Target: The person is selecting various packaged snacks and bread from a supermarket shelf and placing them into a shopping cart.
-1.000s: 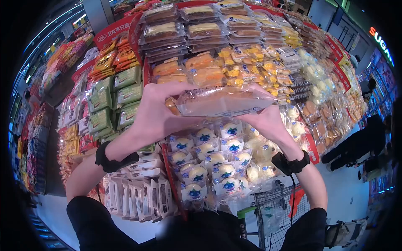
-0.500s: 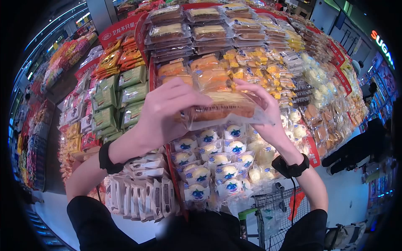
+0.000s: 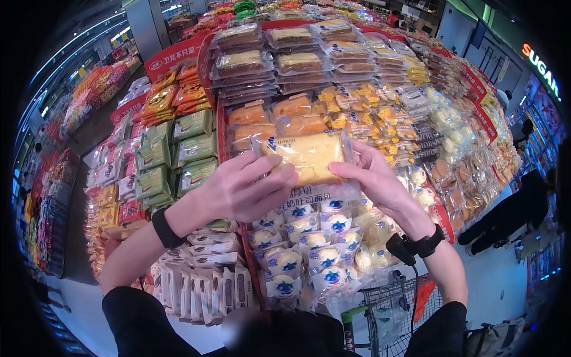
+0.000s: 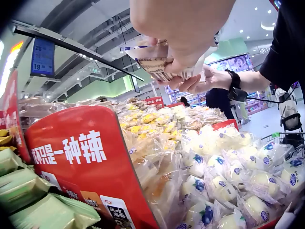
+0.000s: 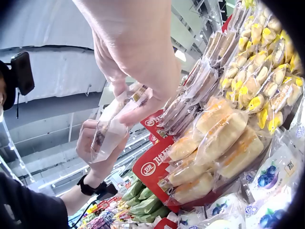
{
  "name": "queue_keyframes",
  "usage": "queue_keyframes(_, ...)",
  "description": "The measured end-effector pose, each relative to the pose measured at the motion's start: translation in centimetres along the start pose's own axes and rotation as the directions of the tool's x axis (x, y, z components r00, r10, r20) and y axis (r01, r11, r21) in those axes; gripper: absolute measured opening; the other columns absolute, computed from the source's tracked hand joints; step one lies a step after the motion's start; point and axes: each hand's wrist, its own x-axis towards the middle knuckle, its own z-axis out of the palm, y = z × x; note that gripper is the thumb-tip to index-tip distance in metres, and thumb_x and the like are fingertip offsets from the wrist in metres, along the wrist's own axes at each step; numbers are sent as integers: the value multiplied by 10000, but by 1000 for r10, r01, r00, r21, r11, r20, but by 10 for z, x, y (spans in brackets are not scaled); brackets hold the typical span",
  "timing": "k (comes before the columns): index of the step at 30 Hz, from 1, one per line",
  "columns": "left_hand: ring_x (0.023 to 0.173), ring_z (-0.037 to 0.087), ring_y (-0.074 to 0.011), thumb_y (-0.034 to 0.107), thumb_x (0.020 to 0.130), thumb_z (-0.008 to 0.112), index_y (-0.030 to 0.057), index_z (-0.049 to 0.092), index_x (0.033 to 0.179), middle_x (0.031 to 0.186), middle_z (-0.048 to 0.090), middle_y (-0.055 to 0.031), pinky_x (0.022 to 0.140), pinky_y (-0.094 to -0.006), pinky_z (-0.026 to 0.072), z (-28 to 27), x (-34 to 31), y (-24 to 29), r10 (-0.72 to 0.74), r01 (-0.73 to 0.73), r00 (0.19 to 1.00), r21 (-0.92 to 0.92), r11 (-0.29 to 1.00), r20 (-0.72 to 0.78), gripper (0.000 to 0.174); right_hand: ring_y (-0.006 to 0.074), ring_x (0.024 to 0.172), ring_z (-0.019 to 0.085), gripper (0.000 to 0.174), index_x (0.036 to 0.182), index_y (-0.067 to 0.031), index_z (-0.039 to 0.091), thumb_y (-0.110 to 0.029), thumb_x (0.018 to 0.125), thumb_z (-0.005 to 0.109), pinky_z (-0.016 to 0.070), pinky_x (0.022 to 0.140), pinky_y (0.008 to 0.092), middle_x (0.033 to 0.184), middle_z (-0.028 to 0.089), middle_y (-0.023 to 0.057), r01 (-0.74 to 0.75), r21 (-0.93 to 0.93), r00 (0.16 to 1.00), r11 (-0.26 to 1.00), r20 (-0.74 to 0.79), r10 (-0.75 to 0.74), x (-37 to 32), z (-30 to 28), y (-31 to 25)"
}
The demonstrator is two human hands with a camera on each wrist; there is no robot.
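A clear-wrapped packet of toast bread (image 3: 318, 156), with pale yellow slices and dark lettering, is held up over the snack display, its broad face turned up toward the head camera. My left hand (image 3: 241, 185) grips its left end, fingers curled over the front edge. At the other end my right hand (image 3: 380, 181) pinches it, thumb on the face. From below, in the left wrist view, the packet's printed underside (image 4: 155, 64) shows between both hands. The right wrist view catches the wrapper (image 5: 108, 129) from its side.
Blueberry-printed wrapped cakes (image 3: 324, 259) lie below the hands. Green packets (image 3: 193, 152) sit to the left, beyond a red divider (image 4: 81, 157). Orange-topped buns (image 5: 219, 138) and stacked bread packs (image 3: 244, 62) rise farther back. A shopping cart (image 3: 389, 309) stands front right.
The bread packet has tipped from edge-on to face-up in my hands. My left hand opened off its end, then moved lower and took hold of its left side.
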Motion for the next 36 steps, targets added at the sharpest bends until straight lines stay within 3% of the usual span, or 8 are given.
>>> queue_keyframes(9, 1011, 625, -260, 33, 659, 705, 35, 611, 1173, 1101, 624, -76, 738, -361, 569, 26, 12, -51, -295, 275, 934, 121, 954, 200, 522, 118, 968, 658, 417, 1237, 20, 576, -198, 919, 734, 578, 844, 282, 1095, 673, 67, 82, -258, 987, 963, -114, -115, 78, -35, -19)
queue_keyframes(18, 935, 636, -404, -28, 769, 646, 17, 554, 1134, 1008, 615, -158, 743, -496, 520, 105, 47, -204, -370, 356, 926, 154, 922, 75, 379, 146, 968, 661, 394, 1194, 22, 625, -271, 945, 709, 540, 824, 276, 1101, 659, 70, 281, -283, 901, 917, -253, -354, 246, -89, -61)
queue_keyframes(20, 1037, 620, -403, 54, 782, 666, 3, 550, 1213, 1108, 630, -188, 873, -488, 512, 116, 47, -220, -483, 459, 827, 150, 876, 288, 449, 204, 948, 679, 436, 1169, 78, 620, -287, 945, 699, 559, 832, 332, 1102, 661, 131, 286, -328, 868, 900, -309, -389, 265, -91, -58)
queue_keyframes(23, 1235, 554, -385, 218, 819, 644, -15, 479, 1399, 1320, 589, -232, 1075, -451, 437, 134, 42, -227, -532, 552, 681, 124, 824, 504, 646, 320, 953, 671, 498, 1147, 81, 646, -378, 953, 658, 534, 885, 417, 1120, 665, 191, 3, -942, 760, 336, -216, -613, 260, -86, -60)
queue_keyframes(26, 1295, 517, -391, 319, 874, 569, -27, 434, 1446, 1396, 543, -247, 1111, -432, 411, 120, 54, -210, -573, 635, 582, 119, 764, 577, 682, 362, 1088, 598, 457, 1132, 7, 690, -412, 982, 586, 474, 968, 439, 1120, 667, 199, 86, -967, 608, -241, 243, -756, 254, -94, -48)
queue_keyframes(30, 1210, 575, -437, 591, 962, 440, -39, 456, 1411, 1353, 545, -293, 1032, -481, 459, 142, 37, -216, -618, 664, 671, 39, 747, 410, 774, 337, 1122, 590, 443, 1154, -23, 698, -415, 979, 588, 463, 983, 429, 1158, 699, 153, 251, -954, 781, -161, 298, -549, 240, -91, -56)
queue_keyframes(34, 1267, 524, -445, 523, 1037, 400, -31, 444, 1413, 1436, 489, -280, 1072, -477, 420, 156, 39, -226, -633, 641, 629, 159, 751, 451, 672, 372, 1067, 619, 371, 1196, -42, 677, -336, 1000, 564, 489, 914, 434, 1151, 697, 170, 334, -937, 794, -97, 336, -507, 244, -96, -58)
queue_keyframes(36, 1269, 520, -438, 491, 1042, 419, -18, 453, 1399, 1408, 518, -266, 1058, -484, 429, 158, 38, -225, -596, 592, 715, 137, 795, 366, 622, 395, 1044, 626, 338, 1220, -46, 662, -285, 1011, 545, 498, 880, 437, 1136, 692, 196, 353, -929, 783, -112, 359, -509, 255, -99, -58)
